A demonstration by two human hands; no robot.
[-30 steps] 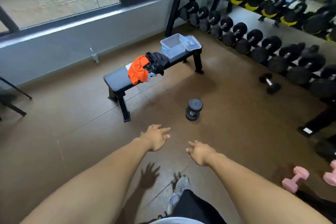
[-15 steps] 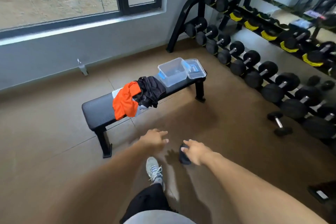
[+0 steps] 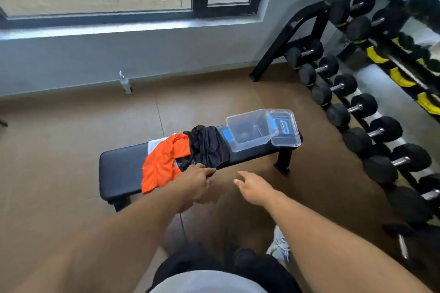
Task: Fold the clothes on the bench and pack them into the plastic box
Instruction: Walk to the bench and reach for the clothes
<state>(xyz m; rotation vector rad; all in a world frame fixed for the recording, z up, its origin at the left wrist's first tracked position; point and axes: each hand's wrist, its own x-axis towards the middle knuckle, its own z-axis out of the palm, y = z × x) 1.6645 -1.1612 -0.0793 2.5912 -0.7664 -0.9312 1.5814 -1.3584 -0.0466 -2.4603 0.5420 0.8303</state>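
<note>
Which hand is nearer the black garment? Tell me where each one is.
Left. The left hand reaches the near edge of the black garment, seemingly touching it. The right hand hangs open in front of the bench, clear of the garment.

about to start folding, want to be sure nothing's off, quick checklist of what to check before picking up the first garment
1. Clear plastic box open on the black padded bench: ok.
2. Clear lid with blue latch off, lying beside the box: ok.
3. Box holds no clothes: ok.
4. Left hand reaches the black garment's near edge: ok; a firm grip: cannot tell.
5. Right hand free, fingers relaxed: ok.
6. Orange garment hangs over the bench's near edge: not ok, may slide off.
</note>
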